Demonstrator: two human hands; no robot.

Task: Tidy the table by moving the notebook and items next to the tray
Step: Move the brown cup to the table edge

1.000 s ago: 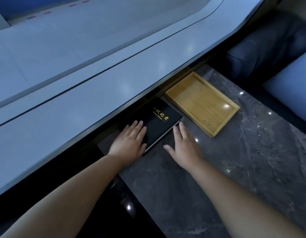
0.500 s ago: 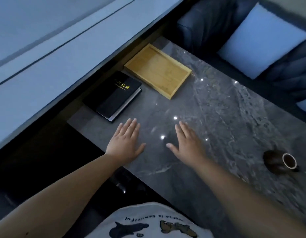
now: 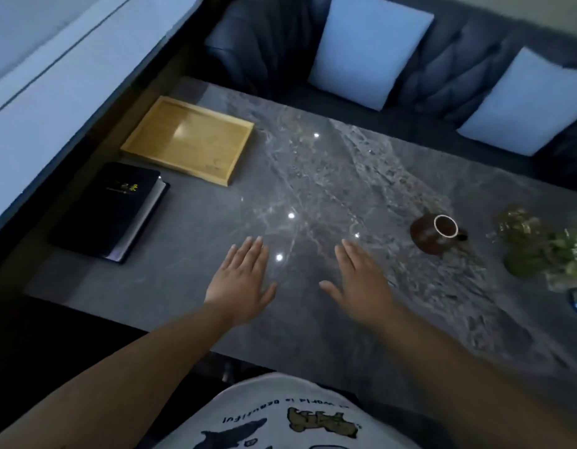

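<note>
At the far left of the grey marble table, the black notebook already lies flat just beside the near edge of the wooden tray, not touching it as far as I can tell. Both the left hand and the right hand hover palm down over the middle of the table, fingers straight and spread, holding nothing.

Well apart to the right stands a small dark brown cup with a pale rim and a handle pointing right; further right sit a blurred glass piece and some greenery, too smeared to name properly.

I would judge the cup the next thing to carry. It looks like ceramic: light, stiff, smooth and breakable on this hard stone. Best taken round the body or by the handle, lifted clear rather than slid, and set down gently near the tray.
</note>
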